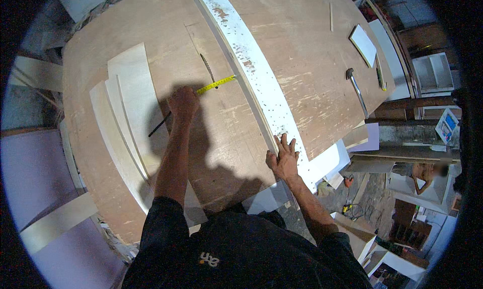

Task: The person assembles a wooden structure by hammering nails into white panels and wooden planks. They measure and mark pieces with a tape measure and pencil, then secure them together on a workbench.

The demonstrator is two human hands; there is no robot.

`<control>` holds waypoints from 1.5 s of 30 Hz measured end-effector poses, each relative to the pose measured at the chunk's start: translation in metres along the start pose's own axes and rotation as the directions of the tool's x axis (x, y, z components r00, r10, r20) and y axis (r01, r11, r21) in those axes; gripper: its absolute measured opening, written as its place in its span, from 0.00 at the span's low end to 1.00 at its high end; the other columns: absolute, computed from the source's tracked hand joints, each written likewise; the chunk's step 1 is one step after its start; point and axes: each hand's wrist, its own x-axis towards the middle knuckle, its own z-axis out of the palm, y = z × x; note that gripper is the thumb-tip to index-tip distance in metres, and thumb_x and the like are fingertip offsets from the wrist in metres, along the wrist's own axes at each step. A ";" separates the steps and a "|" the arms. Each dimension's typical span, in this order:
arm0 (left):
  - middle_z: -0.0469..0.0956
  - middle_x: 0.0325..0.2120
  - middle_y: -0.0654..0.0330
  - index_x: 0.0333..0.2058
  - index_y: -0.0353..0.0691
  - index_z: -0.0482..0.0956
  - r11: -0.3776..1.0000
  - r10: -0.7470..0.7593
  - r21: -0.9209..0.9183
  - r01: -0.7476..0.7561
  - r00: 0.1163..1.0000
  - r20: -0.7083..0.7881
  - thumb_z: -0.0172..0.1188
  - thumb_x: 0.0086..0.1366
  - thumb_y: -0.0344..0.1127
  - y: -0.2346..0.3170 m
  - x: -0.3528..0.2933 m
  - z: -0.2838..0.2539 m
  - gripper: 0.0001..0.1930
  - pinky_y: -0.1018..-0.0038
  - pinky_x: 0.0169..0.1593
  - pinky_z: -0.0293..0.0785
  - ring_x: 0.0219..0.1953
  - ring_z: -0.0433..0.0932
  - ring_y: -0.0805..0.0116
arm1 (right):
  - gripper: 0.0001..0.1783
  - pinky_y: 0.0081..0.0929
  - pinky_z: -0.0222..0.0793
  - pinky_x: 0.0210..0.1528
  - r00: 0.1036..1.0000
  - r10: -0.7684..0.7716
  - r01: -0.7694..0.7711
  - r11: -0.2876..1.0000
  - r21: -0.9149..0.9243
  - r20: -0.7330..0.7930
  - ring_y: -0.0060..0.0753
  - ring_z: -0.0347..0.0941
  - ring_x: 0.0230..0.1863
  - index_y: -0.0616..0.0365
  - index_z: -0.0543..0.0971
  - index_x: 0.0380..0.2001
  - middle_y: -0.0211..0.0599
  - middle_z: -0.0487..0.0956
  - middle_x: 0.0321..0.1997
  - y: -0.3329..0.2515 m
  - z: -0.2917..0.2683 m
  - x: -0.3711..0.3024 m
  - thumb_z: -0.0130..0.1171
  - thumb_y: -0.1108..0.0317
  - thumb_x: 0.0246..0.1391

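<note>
My left hand is closed, its fingers wrapped around a tape measure whose case is hidden in the grip. Its yellow blade reaches right to the near-left edge of a long white board with dark specks and worn patches. A thin black rod sticks out below that fist; whether it is held or just lies there I cannot tell. My right hand lies on the lower end of the white board with fingers spread, the thumb over its left edge.
The board rests on a large brown plywood tabletop. Pale wood strips lie at left. A hammer and a small white panel lie at right. A thin dark strip lies near the blade. Another person is at far right.
</note>
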 end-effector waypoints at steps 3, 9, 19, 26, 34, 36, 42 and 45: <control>0.85 0.34 0.49 0.34 0.39 0.86 0.999 -0.048 0.014 0.048 0.999 0.025 0.60 0.66 0.47 0.001 0.000 0.000 0.16 0.47 0.41 0.80 0.38 0.86 0.48 | 0.37 0.88 0.43 0.66 0.999 -0.024 0.023 1.000 -0.009 -0.022 0.81 0.37 0.79 0.46 0.61 0.75 0.52 0.49 0.82 0.000 0.002 0.000 0.51 0.50 0.65; 0.86 0.30 0.50 0.31 0.40 0.87 0.999 -0.037 -0.024 0.038 0.999 0.028 0.61 0.64 0.45 0.001 0.000 -0.003 0.15 0.51 0.41 0.81 0.35 0.86 0.49 | 0.37 0.88 0.42 0.66 0.999 -0.007 0.009 0.999 0.046 -0.050 0.80 0.37 0.79 0.43 0.62 0.75 0.50 0.49 0.82 0.003 0.008 -0.001 0.52 0.51 0.65; 0.87 0.30 0.52 0.33 0.41 0.88 0.999 -0.038 0.017 0.038 0.999 0.029 0.62 0.63 0.48 0.005 0.004 -0.001 0.16 0.55 0.39 0.83 0.35 0.87 0.51 | 0.37 0.88 0.44 0.65 0.999 -0.010 0.011 1.000 0.013 -0.051 0.79 0.41 0.78 0.42 0.63 0.74 0.47 0.51 0.82 0.005 0.006 0.002 0.54 0.46 0.64; 0.86 0.34 0.50 0.35 0.41 0.88 0.998 -0.035 -0.048 0.034 0.999 -0.011 0.63 0.64 0.48 0.000 0.003 0.002 0.16 0.52 0.42 0.82 0.37 0.86 0.48 | 0.37 0.87 0.47 0.65 0.998 -0.010 0.007 0.998 -0.061 -0.062 0.79 0.42 0.78 0.41 0.64 0.74 0.47 0.53 0.82 0.006 0.010 0.002 0.55 0.48 0.64; 0.86 0.35 0.49 0.39 0.41 0.88 0.993 -0.095 -0.053 0.102 0.987 0.131 0.61 0.65 0.44 0.008 -0.006 -0.033 0.14 0.53 0.47 0.80 0.40 0.86 0.48 | 0.34 0.85 0.47 0.66 0.995 0.011 -0.015 0.999 -0.048 -0.095 0.76 0.42 0.79 0.39 0.67 0.73 0.45 0.54 0.81 0.005 0.014 0.002 0.54 0.50 0.64; 0.86 0.37 0.49 0.39 0.44 0.88 0.993 -0.104 -0.036 0.112 0.979 0.176 0.61 0.65 0.43 0.013 -0.007 -0.040 0.13 0.54 0.47 0.80 0.41 0.86 0.48 | 0.34 0.86 0.47 0.66 0.995 0.006 -0.012 0.998 -0.062 -0.103 0.76 0.42 0.79 0.39 0.67 0.73 0.45 0.54 0.81 0.004 0.014 0.003 0.54 0.50 0.65; 0.86 0.40 0.53 0.41 0.50 0.88 0.999 -0.042 0.000 0.042 0.992 0.122 0.61 0.63 0.38 0.015 -0.007 -0.046 0.10 0.56 0.49 0.80 0.45 0.85 0.49 | 0.33 0.85 0.45 0.66 0.993 0.007 -0.011 1.000 -0.029 -0.119 0.75 0.42 0.79 0.40 0.69 0.71 0.45 0.53 0.82 0.006 0.016 0.004 0.55 0.50 0.64; 0.86 0.42 0.53 0.41 0.50 0.88 0.996 -0.085 0.012 0.084 0.978 0.188 0.61 0.65 0.39 0.015 -0.004 -0.044 0.10 0.56 0.49 0.80 0.46 0.85 0.49 | 0.33 0.86 0.42 0.67 0.993 0.003 -0.007 1.000 -0.029 -0.119 0.75 0.40 0.80 0.40 0.69 0.72 0.44 0.53 0.82 0.006 0.016 0.004 0.54 0.50 0.64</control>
